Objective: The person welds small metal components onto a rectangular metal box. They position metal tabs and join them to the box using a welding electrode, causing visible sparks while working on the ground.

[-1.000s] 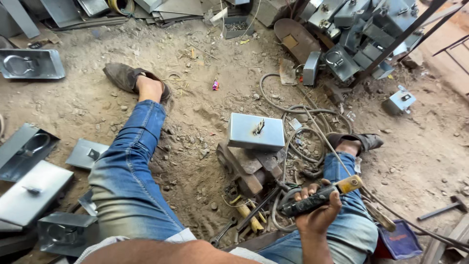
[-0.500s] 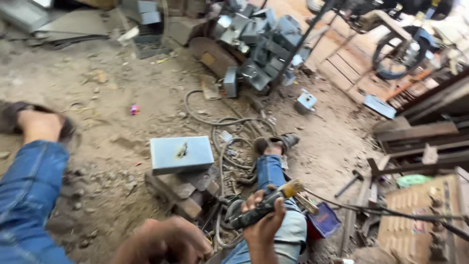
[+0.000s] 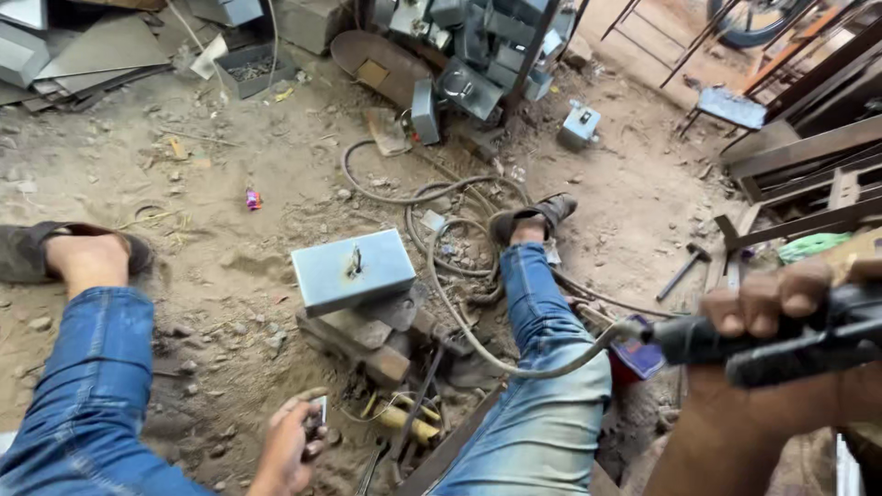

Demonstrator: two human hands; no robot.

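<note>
My right hand [image 3: 781, 303] is raised at the right edge, shut on a black welding electrode holder [image 3: 790, 338] whose grey cable [image 3: 478, 340] loops down across my right leg [image 3: 542, 367]. My left hand [image 3: 292, 445] is low between my legs, pinching a small flat metal piece [image 3: 319, 411]. A grey metal box [image 3: 353, 269] with a small part welded on its top rests on rusty blocks [image 3: 367, 344] in front of me. My left leg [image 3: 87, 386] stretches to the left, foot in a dark sandal [image 3: 37, 250].
Grey metal boxes are stacked at the top [image 3: 478, 55], one lies alone [image 3: 579, 124]. Sheet metal scraps [image 3: 83, 46] lie top left. A hammer [image 3: 684, 268] lies on the dirt at right, beside steel frames [image 3: 808, 174]. Hoses [image 3: 413, 193] coil across the ground.
The view swung right and closer. My right hand lifted the holder up to the right edge. My left hand dropped lower and now pinches a small metal piece.
</note>
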